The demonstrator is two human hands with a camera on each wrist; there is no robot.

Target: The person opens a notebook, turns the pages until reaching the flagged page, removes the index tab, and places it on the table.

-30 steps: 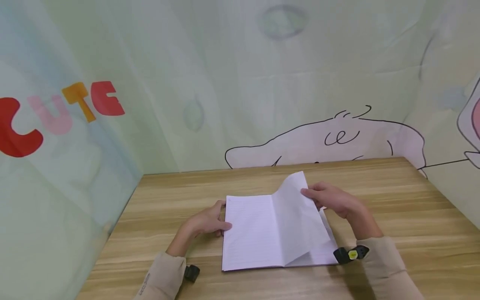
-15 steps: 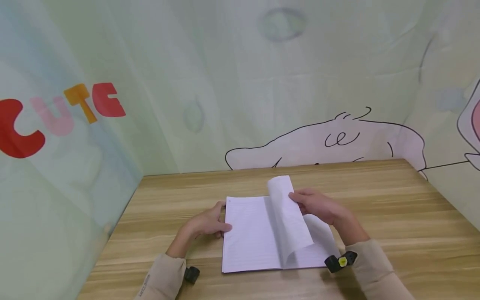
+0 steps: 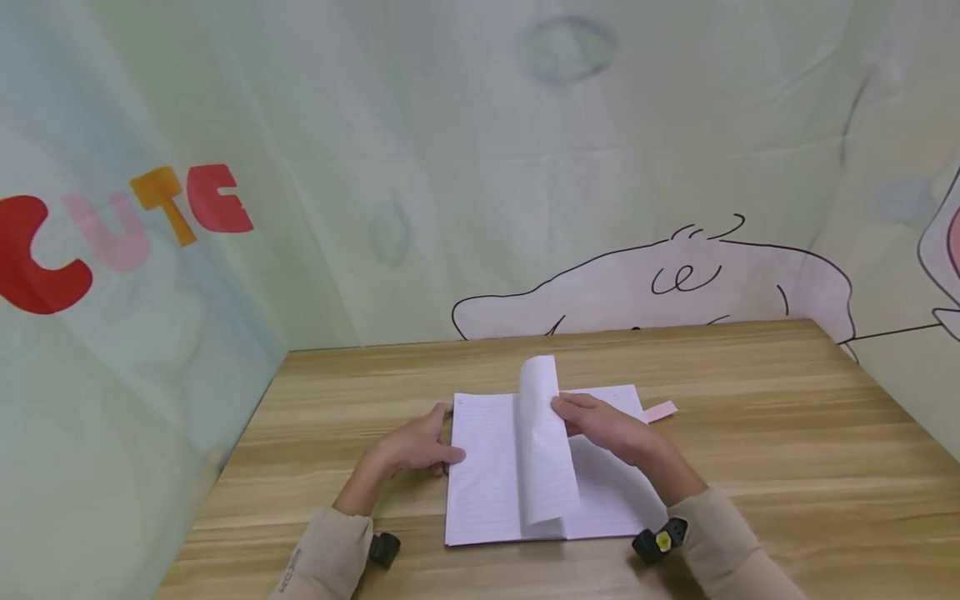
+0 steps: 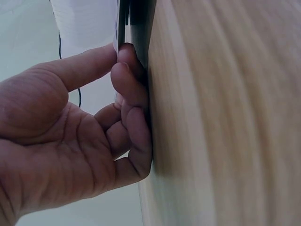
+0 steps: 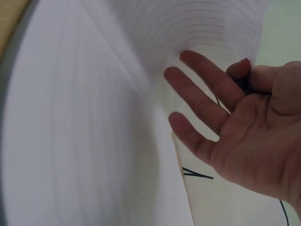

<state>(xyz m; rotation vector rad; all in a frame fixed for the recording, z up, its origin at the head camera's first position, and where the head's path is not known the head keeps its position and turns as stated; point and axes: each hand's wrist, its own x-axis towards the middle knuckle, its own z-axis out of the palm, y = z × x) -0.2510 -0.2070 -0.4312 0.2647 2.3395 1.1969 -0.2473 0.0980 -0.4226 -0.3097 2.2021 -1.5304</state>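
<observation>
An open notebook with white ruled pages lies on the wooden table. My left hand grips its left edge, thumb on top and fingertips underneath; the left wrist view has the thumb and index finger pinching that edge. A single page stands up from the middle of the notebook, curling over toward the left. My right hand pinches this page's free edge between thumb and index finger. In the right wrist view the other fingers extend loosely beside the curved page.
A pink paper tab sticks out past the notebook's right edge. The wooden table meets a printed fabric backdrop at its back and left. A small black camera is strapped at each wrist.
My right hand has carried the page leftward across the spine, uncovering the right-hand page and the pink tab. The left hand has stayed at the notebook's left edge.
</observation>
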